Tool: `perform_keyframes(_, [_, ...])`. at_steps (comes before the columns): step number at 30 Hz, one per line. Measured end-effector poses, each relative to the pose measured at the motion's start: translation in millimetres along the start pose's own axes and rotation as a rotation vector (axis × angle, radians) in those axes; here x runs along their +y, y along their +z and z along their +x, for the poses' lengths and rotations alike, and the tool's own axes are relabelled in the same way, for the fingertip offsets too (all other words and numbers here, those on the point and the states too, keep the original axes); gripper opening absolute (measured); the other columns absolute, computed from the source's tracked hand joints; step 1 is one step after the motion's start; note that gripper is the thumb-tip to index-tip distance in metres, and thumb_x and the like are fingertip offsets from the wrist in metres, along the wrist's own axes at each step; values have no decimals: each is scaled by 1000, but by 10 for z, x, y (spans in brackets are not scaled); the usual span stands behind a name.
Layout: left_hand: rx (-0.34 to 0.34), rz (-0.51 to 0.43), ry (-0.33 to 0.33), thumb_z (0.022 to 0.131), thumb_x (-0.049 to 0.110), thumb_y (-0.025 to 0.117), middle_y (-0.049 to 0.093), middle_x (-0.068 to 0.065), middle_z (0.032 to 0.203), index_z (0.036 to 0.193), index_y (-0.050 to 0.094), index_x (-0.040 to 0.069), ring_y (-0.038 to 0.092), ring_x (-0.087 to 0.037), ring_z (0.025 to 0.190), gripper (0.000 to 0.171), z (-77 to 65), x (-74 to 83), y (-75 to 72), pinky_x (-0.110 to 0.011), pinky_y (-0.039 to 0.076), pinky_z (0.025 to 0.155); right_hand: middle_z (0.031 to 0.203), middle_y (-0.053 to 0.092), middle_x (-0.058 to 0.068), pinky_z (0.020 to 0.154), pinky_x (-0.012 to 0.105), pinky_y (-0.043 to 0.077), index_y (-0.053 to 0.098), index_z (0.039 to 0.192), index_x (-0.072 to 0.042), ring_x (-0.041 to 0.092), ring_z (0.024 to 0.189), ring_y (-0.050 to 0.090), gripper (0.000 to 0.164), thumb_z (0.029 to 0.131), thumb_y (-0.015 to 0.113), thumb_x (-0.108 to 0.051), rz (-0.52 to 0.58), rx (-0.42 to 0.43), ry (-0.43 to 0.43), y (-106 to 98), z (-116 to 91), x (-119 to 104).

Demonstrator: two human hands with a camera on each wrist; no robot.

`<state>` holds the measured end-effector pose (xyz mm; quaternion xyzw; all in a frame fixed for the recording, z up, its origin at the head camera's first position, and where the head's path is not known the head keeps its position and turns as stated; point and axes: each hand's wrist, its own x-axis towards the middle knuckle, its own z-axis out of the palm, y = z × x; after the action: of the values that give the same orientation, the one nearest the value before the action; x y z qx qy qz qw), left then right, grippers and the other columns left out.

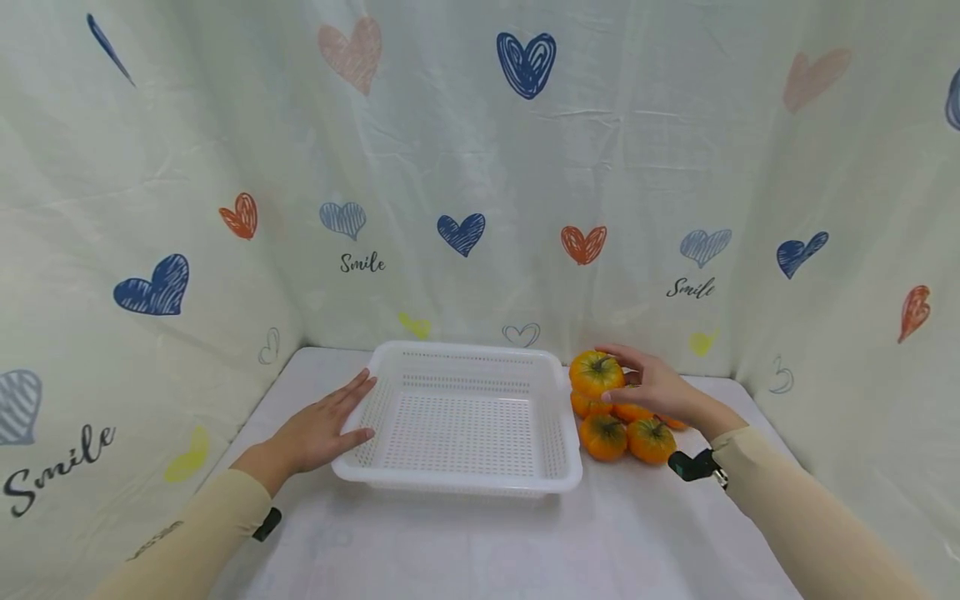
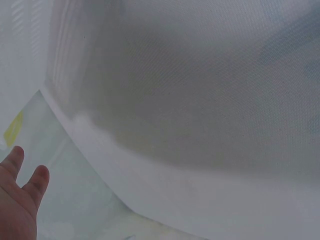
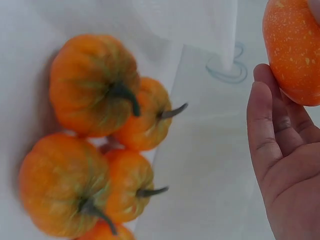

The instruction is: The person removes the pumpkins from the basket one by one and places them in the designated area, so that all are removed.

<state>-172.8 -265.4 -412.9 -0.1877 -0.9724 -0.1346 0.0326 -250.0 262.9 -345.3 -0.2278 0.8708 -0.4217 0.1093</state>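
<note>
In the head view my right hand [image 1: 656, 386] grips a small orange pumpkin [image 1: 596, 373] with a greenish top, raised over a cluster of similar pumpkins [image 1: 651, 441]. The right wrist view shows the fingers curled about the held pumpkin [image 3: 294, 52], which is cut off by the frame. Below it, several stemmed pumpkins [image 3: 95, 85] lie close together. My left hand [image 1: 315, 429] has its fingers spread and rests on the left rim of a white perforated plastic basket [image 1: 457, 482]. No contents show inside the basket.
A white-covered table [image 1: 480, 550] carries the basket and the pumpkins, which sit close to the basket's right side. Behind and on both sides hangs a pale curtain [image 1: 480, 150] printed with hearts and the word Smile.
</note>
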Motion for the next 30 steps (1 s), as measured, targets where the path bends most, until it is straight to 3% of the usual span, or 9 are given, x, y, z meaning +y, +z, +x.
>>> perform_keyframes(8, [1, 7, -2, 98, 50, 55, 17, -10, 165, 158, 24, 8, 33, -39, 142, 80, 4, 14, -1, -60, 36, 107, 149, 39, 21, 89, 49, 55, 36, 154, -23, 42, 123, 53, 79, 87, 78, -27, 0, 43, 89, -140, -279, 220])
perform_keyframes(12, [-6, 5, -12, 97, 51, 55, 16, -10, 165, 158, 24, 9, 32, -38, 143, 80, -4, 11, 4, -60, 36, 107, 147, 40, 25, 90, 49, 55, 34, 155, -20, 45, 122, 54, 80, 88, 77, -28, -1, 62, 88, -192, -399, 320])
perform_keyframes(18, [-2, 7, -17, 98, 49, 56, 16, -9, 165, 159, 24, 10, 33, -39, 143, 79, 1, 6, 19, -61, 36, 107, 148, 39, 28, 94, 60, 49, 32, 156, -15, 53, 128, 45, 81, 90, 75, -34, -54, 110, 111, -260, -581, 496])
perform_keyframes(25, [4, 8, -10, 97, 54, 54, 16, -9, 165, 159, 24, 10, 34, -39, 142, 81, 13, 1, 19, -60, 37, 106, 152, 33, 28, 93, 54, 51, 31, 156, -12, 54, 127, 46, 79, 92, 73, -32, -56, 145, 117, -316, -766, 665])
perform_keyframes(30, [-4, 12, -17, 97, 55, 53, 16, -8, 166, 159, 23, 10, 33, -38, 143, 82, 6, -6, 22, -60, 36, 107, 152, 30, 31, 93, 58, 50, 29, 157, -12, 55, 125, 47, 80, 93, 72, -33, -63, 159, 148, -358, -855, 743])
